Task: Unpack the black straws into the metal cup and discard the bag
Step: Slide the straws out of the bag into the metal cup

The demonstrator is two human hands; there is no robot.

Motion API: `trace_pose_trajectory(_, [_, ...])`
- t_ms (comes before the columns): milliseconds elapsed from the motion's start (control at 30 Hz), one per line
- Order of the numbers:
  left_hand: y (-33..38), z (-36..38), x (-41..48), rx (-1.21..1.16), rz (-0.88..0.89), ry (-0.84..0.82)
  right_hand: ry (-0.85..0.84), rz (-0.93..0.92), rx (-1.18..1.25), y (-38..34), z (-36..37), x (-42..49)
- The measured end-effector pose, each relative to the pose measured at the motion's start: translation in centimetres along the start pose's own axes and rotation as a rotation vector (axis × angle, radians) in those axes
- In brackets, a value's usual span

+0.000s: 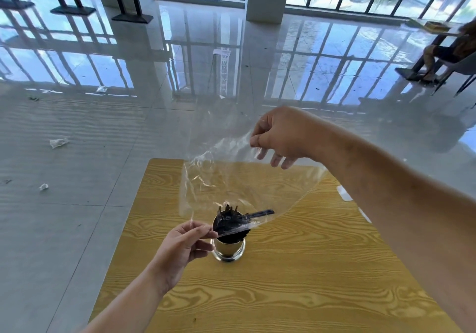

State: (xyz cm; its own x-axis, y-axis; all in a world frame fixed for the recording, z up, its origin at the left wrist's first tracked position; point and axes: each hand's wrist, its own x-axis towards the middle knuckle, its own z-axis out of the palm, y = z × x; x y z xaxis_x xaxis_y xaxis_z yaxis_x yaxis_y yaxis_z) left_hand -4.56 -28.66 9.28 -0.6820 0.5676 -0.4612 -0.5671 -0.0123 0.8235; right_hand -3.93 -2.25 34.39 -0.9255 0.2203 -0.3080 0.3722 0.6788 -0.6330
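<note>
Bag (231,178): one; thin clear plastic film, wrinkled and glossy, stretched slantwise across the middle of the frame, over the cup.
Black straws (228,215): count unreadable; thin, dark, bunched upright in the cup, tips jutting above the rim at centre frame.
Stray straw (260,213): one; black, lying sideways inside the lower end of the bag, pointing right from the cup mouth.
Metal cup (229,249): one; polished, cylindrical, mirror-bright wall, upright on the table just below centre.
Left hand (184,247): lower centre-left; thumb and forefinger pinching the lower edge of the bag beside the cup rim, other fingers loosely curled.
Right hand (280,134): right of centre, raised; thumb and forefinger pinching the upper end of the bag, remaining fingers hanging down.
Table (283,294): one; yellow-brown wood-grain top, flat, rounded corner, filling the lower half of the frame.
White pieces (343,193): two; flat, pale, at the right edge of the table, partly hidden by the right forearm.
Floor (77,216): grey glossy tiles, mirroring the window frames.
Scraps (59,142): three; pale, crumpled, scattered on the floor at left.
</note>
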Motion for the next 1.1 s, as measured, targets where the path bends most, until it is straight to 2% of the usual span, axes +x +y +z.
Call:
trace_pose_trajectory(233, [0.1,-0.8,-0.2,-0.051,0.026,-0.066,-0.066,-0.038,0.022,-2.2,-3.0,-1.0])
trace_pose_trajectory(467, [1.3,-0.9,0.1,-0.017,0.071,-0.058,-0.049,0.023,0.072,-1.3,-3.9,-0.5])
trace_pose_trajectory(700, [0.9,-0.4,0.9,0.025,0.039,0.019,-0.015,0.076,0.053,0.8,-1.3,0.8])
trace_pose_trajectory(1100, [-0.2,-0.3,2.6,0.048,-0.040,0.010,-0.006,0.030,0.015,0.0,-3.5,0.5])
